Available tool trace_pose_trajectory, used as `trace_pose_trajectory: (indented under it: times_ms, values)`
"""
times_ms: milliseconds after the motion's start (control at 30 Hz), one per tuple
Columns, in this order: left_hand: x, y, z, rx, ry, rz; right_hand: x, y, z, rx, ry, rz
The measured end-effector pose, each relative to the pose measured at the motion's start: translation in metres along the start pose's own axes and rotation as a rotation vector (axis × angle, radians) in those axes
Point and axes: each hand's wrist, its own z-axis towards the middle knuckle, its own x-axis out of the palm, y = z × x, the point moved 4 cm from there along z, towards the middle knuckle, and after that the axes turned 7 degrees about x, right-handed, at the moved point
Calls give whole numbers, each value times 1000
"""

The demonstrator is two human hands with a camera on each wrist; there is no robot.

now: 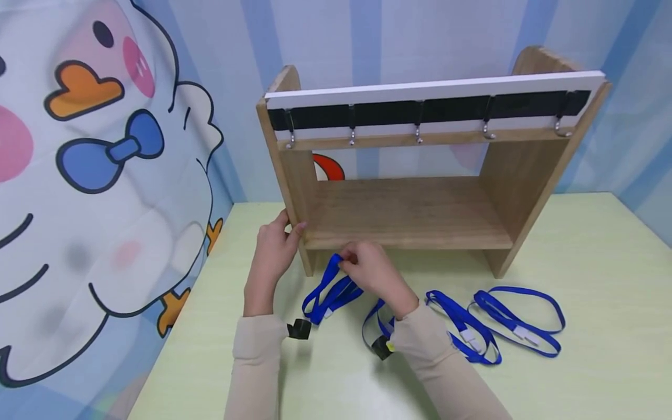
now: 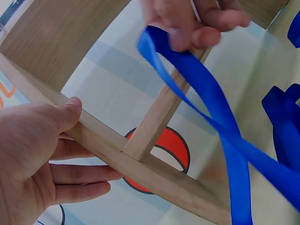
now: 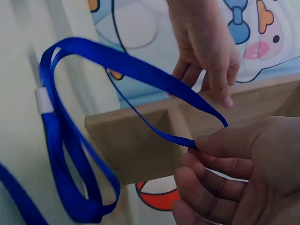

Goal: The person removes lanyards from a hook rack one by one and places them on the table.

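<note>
1. Your right hand (image 1: 370,274) pinches the loop of a blue lanyard (image 1: 331,294) between thumb and fingers (image 3: 220,140), just in front of the rack (image 1: 409,210).
2. Your left hand (image 1: 273,251) grips the rack's left post.
3. The lanyard trails down onto the tabletop (image 1: 604,262).
4. The pinch looks light; the strap could slip, or its clip (image 1: 299,329) could snag.

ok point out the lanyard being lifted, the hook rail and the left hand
blue lanyard (image 1: 336,291), head view, on the doubled strap
hook rail (image 1: 420,111), head view, on the black strip
left hand (image 1: 273,251), head view, on its back
</note>
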Motion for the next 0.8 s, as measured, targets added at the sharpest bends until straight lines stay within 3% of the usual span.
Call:
trace_pose_trajectory:
  times_ms: [400, 800]
  values:
    - [-2, -2, 0, 10, 0, -1, 0, -19, 2, 56, 52, -113]
    - [-1, -2, 0, 5, 6, -3, 3, -34, 6, 146, 68, -119]
